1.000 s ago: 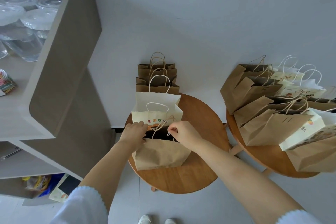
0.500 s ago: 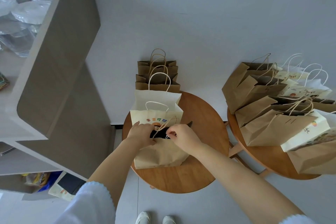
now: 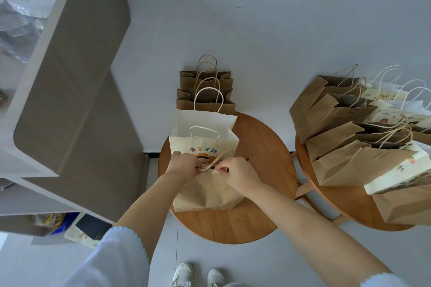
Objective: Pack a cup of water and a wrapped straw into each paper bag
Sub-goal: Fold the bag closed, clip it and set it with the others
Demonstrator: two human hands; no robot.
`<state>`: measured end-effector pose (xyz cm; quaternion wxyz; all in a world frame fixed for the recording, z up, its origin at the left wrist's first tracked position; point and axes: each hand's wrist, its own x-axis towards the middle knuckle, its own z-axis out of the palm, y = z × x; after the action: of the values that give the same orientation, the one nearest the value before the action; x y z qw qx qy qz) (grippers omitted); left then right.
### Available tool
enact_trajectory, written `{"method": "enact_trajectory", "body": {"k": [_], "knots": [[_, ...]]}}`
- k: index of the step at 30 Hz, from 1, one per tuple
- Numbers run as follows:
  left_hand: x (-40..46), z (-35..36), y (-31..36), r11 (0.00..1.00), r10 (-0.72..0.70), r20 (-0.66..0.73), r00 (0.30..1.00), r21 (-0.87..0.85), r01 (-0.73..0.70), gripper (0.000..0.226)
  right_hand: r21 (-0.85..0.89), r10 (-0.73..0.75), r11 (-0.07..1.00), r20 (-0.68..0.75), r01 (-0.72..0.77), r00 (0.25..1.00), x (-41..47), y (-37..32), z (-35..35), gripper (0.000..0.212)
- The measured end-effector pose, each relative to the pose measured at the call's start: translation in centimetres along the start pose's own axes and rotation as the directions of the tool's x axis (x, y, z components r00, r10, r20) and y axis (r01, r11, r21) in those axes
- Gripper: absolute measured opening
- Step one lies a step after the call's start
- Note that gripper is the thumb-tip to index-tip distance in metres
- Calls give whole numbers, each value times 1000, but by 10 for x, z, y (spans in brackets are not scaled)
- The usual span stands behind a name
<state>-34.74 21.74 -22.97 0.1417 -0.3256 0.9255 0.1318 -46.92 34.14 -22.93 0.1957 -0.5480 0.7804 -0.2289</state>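
Both hands, the left hand (image 3: pixel 184 165) and right hand (image 3: pixel 235 173), pinch the brown paper bag (image 3: pixel 207 193) top; next it needs a cup and straw, if still empty

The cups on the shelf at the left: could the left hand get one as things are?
Probably not yet. The left hand is busy gripping the top of the brown bag on the round table. The cups sit uncovered, so once it lets go, likely yes.

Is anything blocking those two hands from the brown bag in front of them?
Nothing visible does. Left hand and right hand both already pinch the top edge of the nearest brown paper bag on the round wooden table.
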Motion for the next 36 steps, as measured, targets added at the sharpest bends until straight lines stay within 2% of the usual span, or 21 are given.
{"method": "enact_trajectory", "body": {"k": [14,18,23,31,36], "knots": [[9,8,-11,993,-31,69,997,-112,38,31,-193,-144,975,-152,113,978,9,-2,15,13],[9,5,-9,993,-24,54,998,-116,30,30,-169,-109,982,-138,85,984,13,0,15,15],[11,1,1,999,34,26,999,-21,-33,31,-23,15,1000,-82,-17,997,20,4,9,18],[12,6,-2,996,77,8,997,-36,-77,30,-4,-3,1000,-90,3,996,11,2,7,17],[13,11,-6,997,62,19,998,-42,-61,30,-68,-55,996,-86,50,995,8,2,8,16]]}}
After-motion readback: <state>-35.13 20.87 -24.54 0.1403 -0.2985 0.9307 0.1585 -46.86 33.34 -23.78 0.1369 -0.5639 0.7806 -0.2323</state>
